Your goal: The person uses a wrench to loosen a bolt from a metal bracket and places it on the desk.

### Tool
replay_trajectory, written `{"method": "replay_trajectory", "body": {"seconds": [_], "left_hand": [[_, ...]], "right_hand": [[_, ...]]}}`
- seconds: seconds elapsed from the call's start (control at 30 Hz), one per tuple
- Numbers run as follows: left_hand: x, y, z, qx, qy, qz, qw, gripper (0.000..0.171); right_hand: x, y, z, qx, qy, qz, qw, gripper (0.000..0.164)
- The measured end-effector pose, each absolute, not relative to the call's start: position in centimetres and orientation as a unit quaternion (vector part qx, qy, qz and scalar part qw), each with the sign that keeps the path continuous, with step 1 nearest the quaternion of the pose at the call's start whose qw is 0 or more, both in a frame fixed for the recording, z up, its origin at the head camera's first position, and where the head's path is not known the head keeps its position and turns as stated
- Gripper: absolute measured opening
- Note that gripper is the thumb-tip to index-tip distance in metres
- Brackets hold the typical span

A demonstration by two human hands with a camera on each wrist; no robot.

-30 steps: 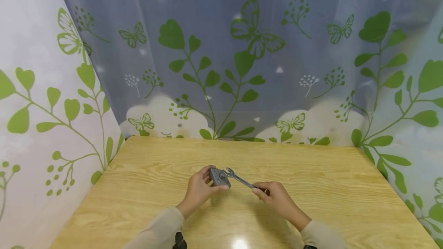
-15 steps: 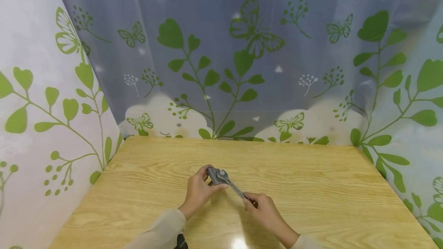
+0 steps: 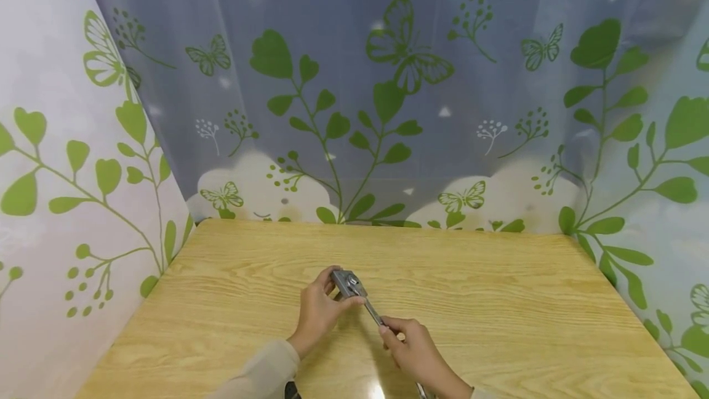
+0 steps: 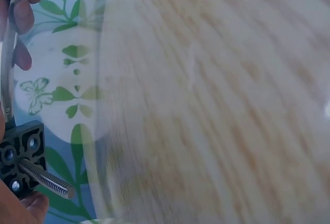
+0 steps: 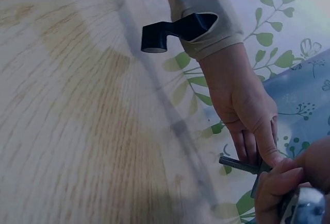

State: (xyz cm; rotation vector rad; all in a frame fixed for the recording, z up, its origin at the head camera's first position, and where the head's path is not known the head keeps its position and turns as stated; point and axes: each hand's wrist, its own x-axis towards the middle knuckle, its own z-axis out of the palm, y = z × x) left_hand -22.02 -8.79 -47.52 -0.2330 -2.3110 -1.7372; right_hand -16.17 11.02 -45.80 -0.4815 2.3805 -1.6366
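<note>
My left hand (image 3: 318,310) holds a small dark grey square plate (image 3: 340,281) by its edges, above the table. In the left wrist view, the plate (image 4: 32,127) has holes near its corners, and a threaded bolt (image 4: 50,181) sticks out from its middle. My right hand (image 3: 415,350) grips a silver wrench (image 3: 372,311) by its handle. The wrench's head lies over the bolt's end on the plate's upper face, and its far end shows below my right hand. In the right wrist view, the bolt (image 5: 237,165) points away from the wrench end (image 5: 304,209).
Beneath both hands spreads a wood-grain table (image 3: 498,300). A curtain (image 3: 354,79) printed with green leaves and butterflies stands behind it, with a similar white panel (image 3: 61,140) at the left. A dark strap mount (image 5: 178,31) sits on the left wrist.
The wrench head has come from beside the plate onto the bolt's end. My right hand has swung down and left, turning the handle nearer to me. My left hand stays almost in place.
</note>
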Motion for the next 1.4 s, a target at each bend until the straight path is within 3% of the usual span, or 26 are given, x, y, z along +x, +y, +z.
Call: {"method": "replay_trajectory", "body": {"seconds": [0.23, 0.4, 0.57, 0.93, 1.4], "left_hand": [[-22.0, -8.8, -47.3, -0.06, -0.766, -0.631, 0.107, 0.085], [-22.0, -9.0, -47.3, -0.058, -0.759, -0.64, 0.107, 0.084], [-22.2, -9.0, -47.5, -0.046, -0.767, -0.631, 0.105, 0.082], [-22.1, -9.6, -46.6, -0.093, -0.784, -0.604, 0.109, 0.077], [-22.7, -11.4, -44.6, -0.252, -0.754, -0.602, -0.078, 0.066]], "right_hand": [[-16.3, 11.7, -45.5, -0.153, 0.789, -0.568, 0.181, 0.051], [-16.6, 12.3, -45.4, -0.135, 0.77, -0.589, 0.202, 0.042], [-16.9, 12.6, -45.5, -0.14, 0.774, -0.591, 0.176, 0.033], [-17.6, 13.4, -46.3, -0.143, 0.82, -0.546, 0.094, 0.03], [-22.8, 18.5, -44.6, -0.221, 0.876, -0.426, 0.035, 0.026]]}}
